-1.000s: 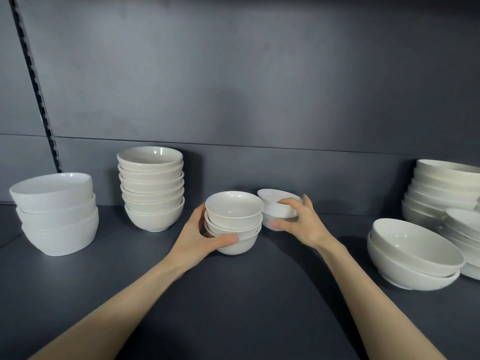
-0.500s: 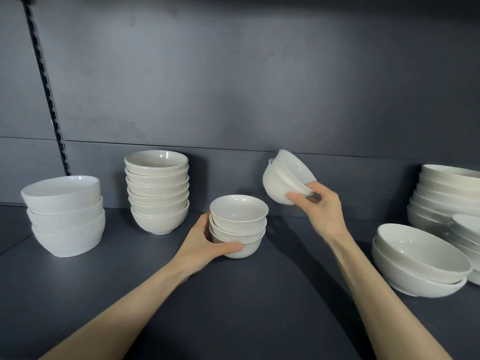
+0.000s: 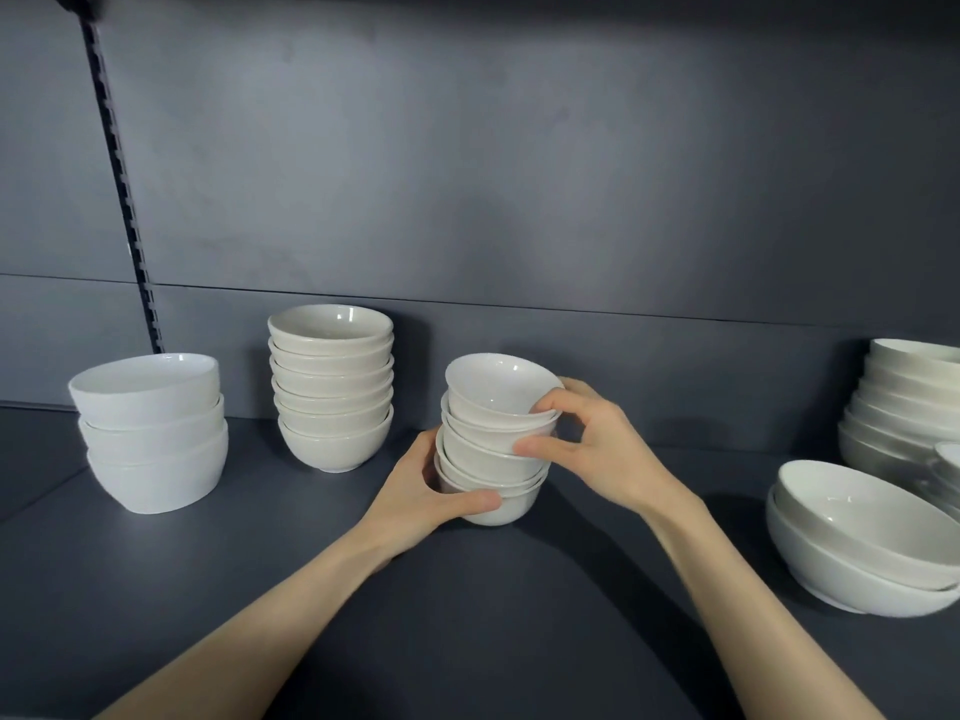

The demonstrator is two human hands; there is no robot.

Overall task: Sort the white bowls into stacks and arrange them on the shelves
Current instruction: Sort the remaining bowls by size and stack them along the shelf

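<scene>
A stack of small white bowls (image 3: 488,465) stands at the middle of the dark grey shelf (image 3: 467,641). My left hand (image 3: 431,491) grips its lowest bowls from the left, thumb across the front. My right hand (image 3: 592,444) pinches the top two bowls (image 3: 493,392), which sit tilted on the stack, with thumb and fingers on their right rims.
Left of it stand a taller stack of cream bowls (image 3: 332,387) and a stack of three wider white bowls (image 3: 150,433). Two large shallow bowls (image 3: 857,537) lie at the right, with a tall stack of bowls (image 3: 904,402) behind them. A slotted upright (image 3: 122,174) runs up the back wall.
My right hand lifted the two small bowls from the shelf, carried them left and set them on the stack held by my left hand. The view shifted slightly left.
</scene>
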